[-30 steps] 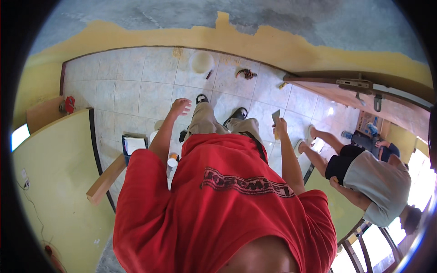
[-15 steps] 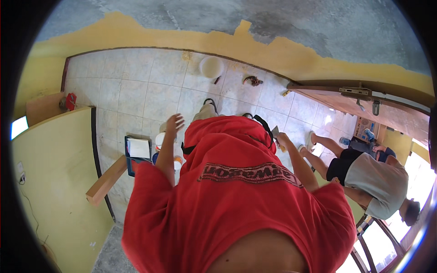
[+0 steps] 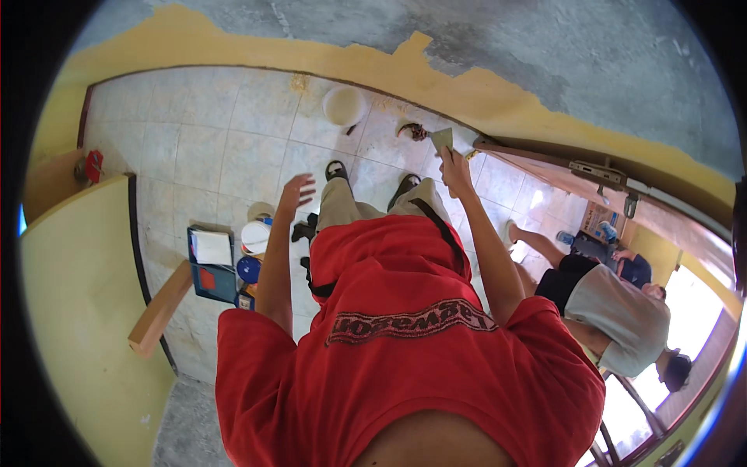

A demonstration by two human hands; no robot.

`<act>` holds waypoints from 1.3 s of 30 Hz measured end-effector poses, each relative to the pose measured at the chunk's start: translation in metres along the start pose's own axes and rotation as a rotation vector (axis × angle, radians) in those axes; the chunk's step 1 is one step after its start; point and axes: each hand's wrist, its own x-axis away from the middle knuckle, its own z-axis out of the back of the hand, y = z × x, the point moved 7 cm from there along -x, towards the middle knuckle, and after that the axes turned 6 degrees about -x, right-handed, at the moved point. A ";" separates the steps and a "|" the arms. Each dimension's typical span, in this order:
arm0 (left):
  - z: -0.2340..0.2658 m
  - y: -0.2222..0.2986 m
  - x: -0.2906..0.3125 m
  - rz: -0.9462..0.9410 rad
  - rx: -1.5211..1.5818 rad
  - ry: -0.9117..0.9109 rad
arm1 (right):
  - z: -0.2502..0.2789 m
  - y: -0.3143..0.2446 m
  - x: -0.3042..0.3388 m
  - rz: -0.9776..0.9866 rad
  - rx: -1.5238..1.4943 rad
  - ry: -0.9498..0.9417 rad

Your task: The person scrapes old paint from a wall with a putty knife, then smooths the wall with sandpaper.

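Scraper [image 3: 442, 138]: a flat, pale blade, held up in front of the body, blade uppermost, near the foot of the wall where the yellow paint band [image 3: 233, 56] meets the tiled floor [image 3: 179, 148]. Right hand [image 3: 453, 165] is closed around its handle, arm stretched forward; the handle itself is hidden in the grip.

Left hand [image 3: 296, 191]: fingers spread wide, palm open, holding nothing, raised over the floor just left of the legs.

Below the hands: two dark shoes [image 3: 336, 169] on the tiles, beige trousers, a red shirt [image 3: 405, 350] filling the lower part of the view.

Beyond the scraper: a white bucket [image 3: 345, 104] stands on the tiles close to the wall. A small dark object lies between bucket and scraper; too small to tell what it is.

Left of the left arm: a white round container [image 3: 254, 236], a blue lid [image 3: 249, 269], and a dark blue tray [image 3: 212, 263] with a white sheet in it, grouped together on the floor. A wooden plank [image 3: 159, 309] lies just beside the tray. A small red item [image 3: 93, 165] sits well apart, at the far left edge.

Right side: another person in a grey shirt [image 3: 622, 315], bent low near a brown door [image 3: 591, 187].
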 end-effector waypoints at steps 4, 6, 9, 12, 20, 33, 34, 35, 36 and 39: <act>-0.060 0.032 -0.042 -0.061 -0.017 -0.103 | 0.021 -0.054 -0.023 0.461 0.171 0.227; -0.100 0.042 -0.063 -0.071 0.027 -0.115 | 0.013 -0.074 -0.031 0.293 -0.042 0.041; -0.208 0.084 -0.096 -0.187 0.141 -0.231 | 0.034 -0.072 -0.091 0.431 0.034 0.018; -0.309 0.114 -0.138 -0.221 0.387 -0.417 | 0.043 -0.073 -0.159 0.757 0.241 0.141; -0.405 0.146 -0.247 -0.364 1.219 -0.459 | 0.016 -0.111 -0.210 0.659 0.582 0.195; -0.444 0.179 -0.272 -0.345 1.737 -0.740 | 0.020 -0.119 -0.218 0.637 0.642 0.338; -0.442 0.179 -0.274 -0.342 1.742 -0.743 | 0.022 -0.115 -0.219 0.641 0.597 0.358; -0.436 0.173 -0.281 -0.323 1.614 -0.617 | 0.023 -0.112 -0.223 0.640 0.603 0.360; -0.428 0.165 -0.291 -0.307 1.481 -0.487 | 0.018 -0.113 -0.223 0.648 0.541 0.346; -0.421 0.174 -0.290 -0.347 1.590 -0.675 | 0.007 -0.120 -0.223 0.609 0.555 0.352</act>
